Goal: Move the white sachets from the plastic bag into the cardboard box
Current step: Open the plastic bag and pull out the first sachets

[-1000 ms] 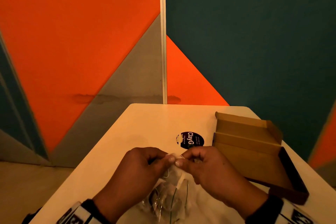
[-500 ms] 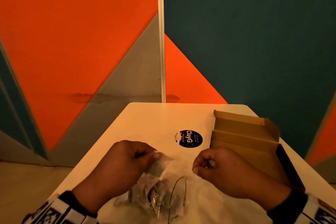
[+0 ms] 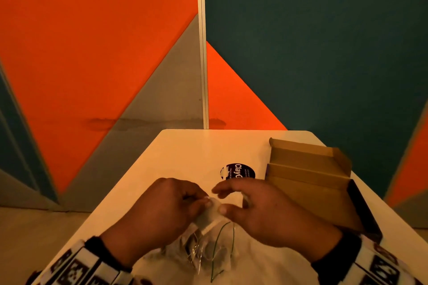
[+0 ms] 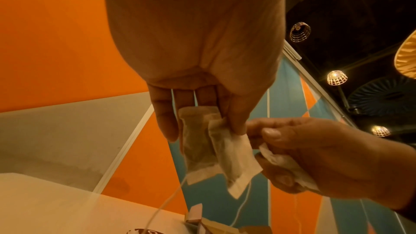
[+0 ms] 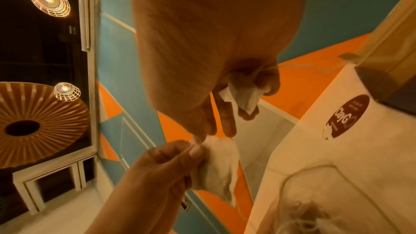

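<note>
1. The plastic bag [image 3: 203, 254] lay crumpled on the table [image 3: 185, 152] beneath both hands.
2. The left hand [image 3: 166, 206] pinched two pale, stringed sachets [image 4: 216, 149] above it.
3. Only the wrist views showed the right hand [image 3: 261, 210] curled around a crumpled sachet [image 5: 243, 93].
4. The cardboard box [image 3: 310, 183] stood open beyond, to the right.

The left hand [image 4: 198, 45] pinches two white sachets [image 4: 216, 149] by their upper ends between thumb and fingers; both hang below the grip, strings trailing down. Just beside the grip, the right hand [image 4: 326, 159] holds a crumpled sachet [image 4: 286, 165]
</note>
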`<state>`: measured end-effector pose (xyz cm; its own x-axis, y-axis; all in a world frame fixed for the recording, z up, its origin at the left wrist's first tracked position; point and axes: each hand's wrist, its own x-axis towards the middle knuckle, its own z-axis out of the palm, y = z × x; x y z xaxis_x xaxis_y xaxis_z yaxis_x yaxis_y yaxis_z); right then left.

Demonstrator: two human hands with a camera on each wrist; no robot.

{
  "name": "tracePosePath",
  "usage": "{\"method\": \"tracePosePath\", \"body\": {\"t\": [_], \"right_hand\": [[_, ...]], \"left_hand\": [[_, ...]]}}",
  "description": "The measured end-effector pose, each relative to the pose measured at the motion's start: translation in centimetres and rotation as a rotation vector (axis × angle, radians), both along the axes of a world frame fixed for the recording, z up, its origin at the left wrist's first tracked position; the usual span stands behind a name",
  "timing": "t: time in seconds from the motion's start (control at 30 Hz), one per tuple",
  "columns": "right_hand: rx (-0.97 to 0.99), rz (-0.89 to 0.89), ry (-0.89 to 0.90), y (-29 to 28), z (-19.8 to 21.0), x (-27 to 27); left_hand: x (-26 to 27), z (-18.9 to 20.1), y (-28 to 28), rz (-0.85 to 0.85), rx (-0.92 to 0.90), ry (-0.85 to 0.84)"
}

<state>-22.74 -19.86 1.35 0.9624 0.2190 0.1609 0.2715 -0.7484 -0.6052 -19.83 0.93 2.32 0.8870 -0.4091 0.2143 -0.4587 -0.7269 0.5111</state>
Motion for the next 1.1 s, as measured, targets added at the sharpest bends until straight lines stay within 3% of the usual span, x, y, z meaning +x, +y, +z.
{"method": "tracePosePath", "body": {"t": [0.27,0.47,0.57,0.7,0.93,1.1], "right_hand": [[0.032,-0.072,0.040,-1.3,-0.9,0.2],[0.088,-0.227,0.123,-4.3,-1.6,0.3],[0.213,-0.318,0.069,-4.0,-1.2,0.0],[0.370,-0.191,0.023,-1.0,0.4,-1.5],[0.312,-0.225,0.035,1.1,-0.3,-1.2],[0.305,-0.128,0.099,0.2,0.0,-1.5]], "left_hand": [[0.0,0.1,0.7,0.026,0.022,-0.025],[0.3,-0.2,2.2,0.065,-0.184,0.028],[0.0,-0.3,2.0,0.048,-0.279,0.019],[-0.4,-0.7,0.8,0.029,-0.352,0.019],[-0.9,-0.9,0.0,0.006,-0.430,0.039],[-0.8,-1.2,1.6,-0.011,-0.406,0.094]]}}
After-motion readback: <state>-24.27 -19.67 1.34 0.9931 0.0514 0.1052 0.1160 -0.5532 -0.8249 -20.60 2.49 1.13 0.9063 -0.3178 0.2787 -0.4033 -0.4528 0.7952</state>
